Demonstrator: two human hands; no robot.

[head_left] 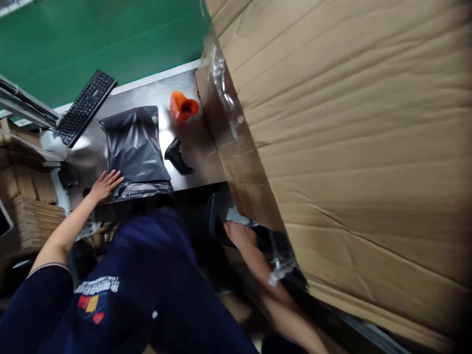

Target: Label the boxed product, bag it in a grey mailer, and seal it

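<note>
My left hand [105, 184] lies flat with its fingers spread on the near edge of the steel table [147, 93], touching the corner of a stack of black plastic mailer bags [134, 147]. My right hand [239, 233] reaches down below the table edge, next to the open side of a large cardboard box [350, 147]. It rests against dark plastic there. Its fingers point into shadow, so I cannot make out whether they hold anything.
A black handheld scanner [177, 156] and an orange tape dispenser [183, 106] lie on the table beside the bags. A black keyboard [85, 107] sits at the far end. Stacked flat cardboard [35, 216] stands at the left. Clear plastic film [224, 93] hangs along the box edge.
</note>
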